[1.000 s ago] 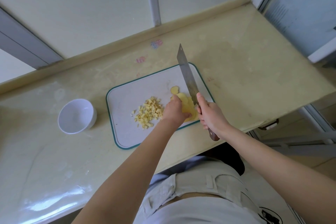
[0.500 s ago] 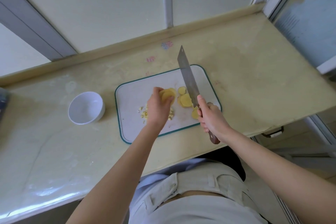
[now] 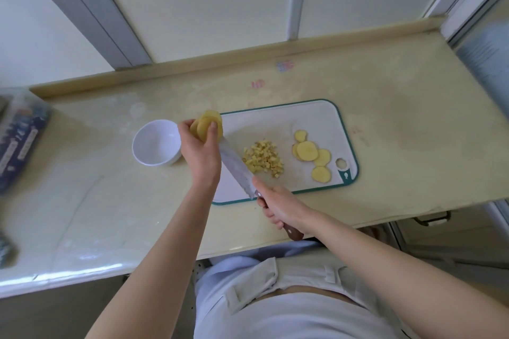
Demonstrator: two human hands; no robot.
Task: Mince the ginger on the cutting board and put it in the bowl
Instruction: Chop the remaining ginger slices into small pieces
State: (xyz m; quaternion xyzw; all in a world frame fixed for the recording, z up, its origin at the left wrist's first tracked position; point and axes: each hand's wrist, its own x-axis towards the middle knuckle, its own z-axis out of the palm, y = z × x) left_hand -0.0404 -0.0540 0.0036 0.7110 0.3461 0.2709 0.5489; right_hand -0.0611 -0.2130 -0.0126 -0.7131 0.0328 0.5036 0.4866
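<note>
Left hand (image 3: 202,151): fingers clamped on a stack of ginger slices (image 3: 208,125) at the cutting board (image 3: 275,121)'s left edge, just beside the white bowl (image 3: 157,143).
Right hand (image 3: 281,208): fingers wrapped round the knife (image 3: 237,168) handle, the blade slanting across the board.
Diced ginger (image 3: 263,159): piled mid-board.
Loose slices (image 3: 311,154): on the board, right of the pile.
Worktop (image 3: 399,132): carries the board and bowl.

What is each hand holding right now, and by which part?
Left hand pinches a stack of ginger slices, thumb on its face; right hand grips the knife by its handle.
</note>
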